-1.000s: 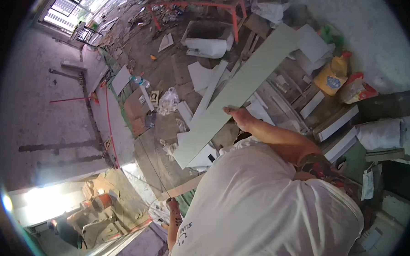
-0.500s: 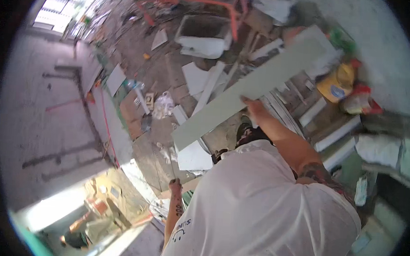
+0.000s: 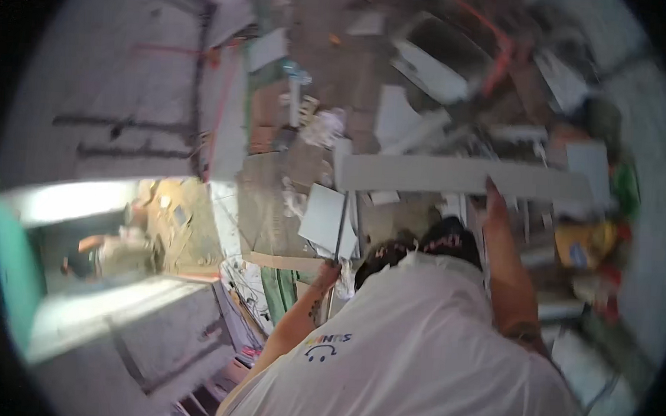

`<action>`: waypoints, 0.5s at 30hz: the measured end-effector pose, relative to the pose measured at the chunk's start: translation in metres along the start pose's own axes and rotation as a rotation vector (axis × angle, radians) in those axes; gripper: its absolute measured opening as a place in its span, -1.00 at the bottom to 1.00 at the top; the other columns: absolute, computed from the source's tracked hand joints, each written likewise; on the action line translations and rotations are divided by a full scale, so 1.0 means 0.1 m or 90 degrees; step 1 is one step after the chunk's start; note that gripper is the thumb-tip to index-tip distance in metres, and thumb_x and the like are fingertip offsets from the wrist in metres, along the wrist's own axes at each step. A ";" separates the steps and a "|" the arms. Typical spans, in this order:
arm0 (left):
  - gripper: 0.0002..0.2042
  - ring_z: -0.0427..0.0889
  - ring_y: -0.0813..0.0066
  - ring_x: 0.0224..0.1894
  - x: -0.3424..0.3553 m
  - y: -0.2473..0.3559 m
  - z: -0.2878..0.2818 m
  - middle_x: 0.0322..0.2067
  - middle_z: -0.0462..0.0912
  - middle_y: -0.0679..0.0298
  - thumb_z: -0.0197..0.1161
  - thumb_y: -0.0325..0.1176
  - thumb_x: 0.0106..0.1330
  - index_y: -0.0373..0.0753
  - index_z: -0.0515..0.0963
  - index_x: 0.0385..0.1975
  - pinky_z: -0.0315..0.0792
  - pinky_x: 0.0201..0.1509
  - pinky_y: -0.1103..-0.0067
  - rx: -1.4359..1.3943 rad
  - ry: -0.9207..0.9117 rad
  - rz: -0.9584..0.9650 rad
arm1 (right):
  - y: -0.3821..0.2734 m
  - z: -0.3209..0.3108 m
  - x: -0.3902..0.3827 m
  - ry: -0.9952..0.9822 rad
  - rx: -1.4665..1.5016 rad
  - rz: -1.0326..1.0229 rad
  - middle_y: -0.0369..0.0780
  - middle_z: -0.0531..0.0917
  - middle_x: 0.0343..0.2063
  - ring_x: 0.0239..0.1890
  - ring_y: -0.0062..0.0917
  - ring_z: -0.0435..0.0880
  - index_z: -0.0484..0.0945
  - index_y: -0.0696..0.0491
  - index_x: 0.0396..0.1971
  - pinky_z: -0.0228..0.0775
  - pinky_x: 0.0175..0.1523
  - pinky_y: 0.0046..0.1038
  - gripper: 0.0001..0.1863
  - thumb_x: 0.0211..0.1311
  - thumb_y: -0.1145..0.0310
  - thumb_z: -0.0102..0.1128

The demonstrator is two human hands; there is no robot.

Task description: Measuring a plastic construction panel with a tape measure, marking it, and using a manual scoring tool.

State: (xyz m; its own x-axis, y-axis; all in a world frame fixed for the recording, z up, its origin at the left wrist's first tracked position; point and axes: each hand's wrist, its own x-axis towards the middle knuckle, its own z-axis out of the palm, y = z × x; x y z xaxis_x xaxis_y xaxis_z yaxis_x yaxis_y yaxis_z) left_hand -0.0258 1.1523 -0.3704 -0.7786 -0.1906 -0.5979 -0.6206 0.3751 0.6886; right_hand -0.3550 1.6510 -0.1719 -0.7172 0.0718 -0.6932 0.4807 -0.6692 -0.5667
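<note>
A long, narrow, pale grey-green board (image 3: 423, 175) stretches nearly level across the space in front of me. My right hand (image 3: 494, 207) grips its near edge right of the middle, thumb on the face, the other fingers mostly hidden. Lower and to the left, my left hand (image 3: 329, 270) is closed around a thin dark rod (image 3: 341, 227) that points away from me toward the board's left end. Motion blur hides what kind of rod it is. A white panel (image 3: 324, 216) lies just left of the rod.
Broken panels (image 3: 396, 118), a crumpled plastic bag (image 3: 323, 127) and a rectangular basin (image 3: 440, 60) litter the floor ahead. At the right lies a yellow bag (image 3: 578, 245) near the wall. Through an opening at lower left, a blurred person (image 3: 97, 253) is visible.
The view has turned, and the board has gone from slanting to almost level, still in my right hand. My left hand has come forward, and the rod now shows clearly above it.
</note>
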 end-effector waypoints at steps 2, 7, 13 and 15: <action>-0.83 0.54 0.38 -0.63 0.41 0.29 0.30 -0.51 0.55 0.16 0.09 -0.32 0.23 -0.32 0.43 -0.42 0.49 -0.59 0.45 -0.170 -0.103 -0.154 | 0.10 -0.17 -0.19 -0.009 -0.307 -0.247 -0.21 0.49 -0.07 -0.06 -0.41 0.49 0.40 0.03 0.02 0.33 0.07 -0.36 -0.56 0.15 0.23 0.16; -0.79 0.52 0.44 -0.66 0.47 0.75 0.42 -0.66 0.50 0.20 0.13 -0.30 0.18 -0.36 0.42 -0.43 0.38 -0.69 0.51 -0.193 -0.103 -0.318 | 0.46 -0.36 -0.15 0.130 -0.008 -0.086 -0.23 0.53 -0.13 -0.05 -0.43 0.51 0.44 -0.02 -0.07 0.31 0.09 -0.28 -0.70 0.18 0.32 0.10; -0.72 0.38 0.50 -0.69 0.15 1.11 0.75 -0.70 0.39 0.31 0.14 -0.14 0.16 -0.27 0.46 -0.52 0.30 -0.65 0.53 0.032 -0.098 -0.269 | 0.80 -0.89 -0.34 0.151 0.119 0.063 -0.28 0.54 -0.17 -0.11 -0.42 0.53 0.42 -0.01 -0.10 0.41 0.01 -0.27 -0.69 0.14 0.34 0.19; -0.73 0.40 0.48 -0.73 0.01 1.04 0.84 -0.72 0.41 0.29 0.16 -0.19 0.16 -0.30 0.43 -0.56 0.30 -0.69 0.53 -0.009 -0.083 -0.262 | 0.84 -0.99 -0.35 0.165 0.110 0.091 -0.29 0.54 -0.17 -0.11 -0.43 0.52 0.43 -0.01 -0.11 0.41 0.01 -0.27 -0.70 0.14 0.34 0.19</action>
State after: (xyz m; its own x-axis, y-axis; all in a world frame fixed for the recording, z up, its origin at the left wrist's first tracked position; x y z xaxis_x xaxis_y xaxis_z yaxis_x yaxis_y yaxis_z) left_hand -0.0837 1.2671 -0.3336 -0.4481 -0.2054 -0.8701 -0.8789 0.2791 0.3868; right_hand -0.2396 1.6654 -0.2391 -0.4855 0.1387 -0.8632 0.4590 -0.7998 -0.3867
